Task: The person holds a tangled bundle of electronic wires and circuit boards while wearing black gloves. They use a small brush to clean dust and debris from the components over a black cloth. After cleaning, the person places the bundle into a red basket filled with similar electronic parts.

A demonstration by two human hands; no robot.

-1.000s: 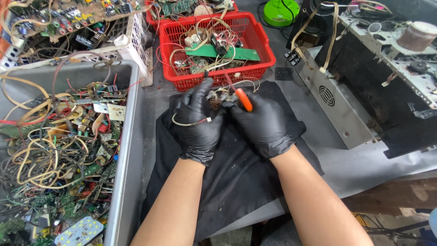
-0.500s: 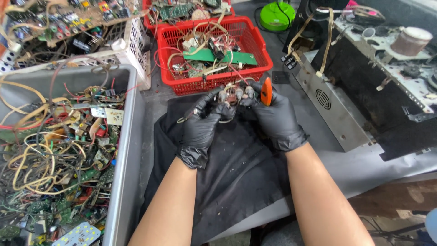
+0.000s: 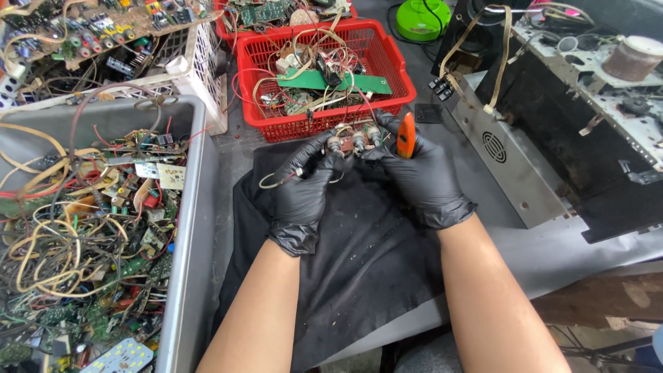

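Your left hand and right hand, both in black gloves, are close together, gripping a small wired board between them; the right also holds an orange tool. They hover over a black cloth on a grey table, before a red basket, with a grey bin of scrap at left.

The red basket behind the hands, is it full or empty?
Partly full: the red basket holds a green circuit board and tangled wires, all lying below its rim.
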